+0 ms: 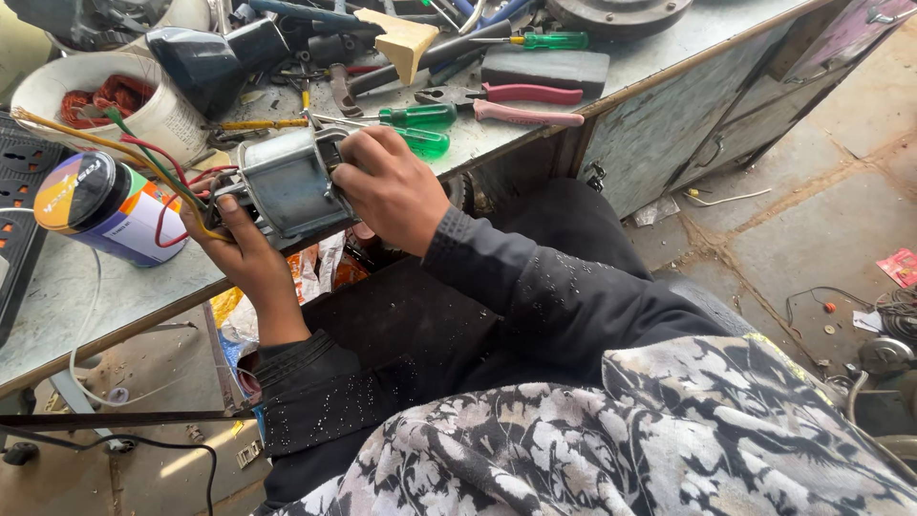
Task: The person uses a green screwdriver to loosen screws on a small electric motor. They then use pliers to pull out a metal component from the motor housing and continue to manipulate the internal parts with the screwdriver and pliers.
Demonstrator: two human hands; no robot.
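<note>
We grip the motor (pixel 284 186), probably heavy and stiff, with left hand (pixel 239 250) cupped beneath and right hand (pixel 390 186) clamped on its casing, sparing the loose wires (pixel 143 158).

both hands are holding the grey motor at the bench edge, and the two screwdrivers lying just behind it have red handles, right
Not quite: the screwdrivers behind the motor have green handles, not red. The head view shows it. The rest holds: the left hand and the right hand both hold the grey motor at the edge of the bench.
</note>
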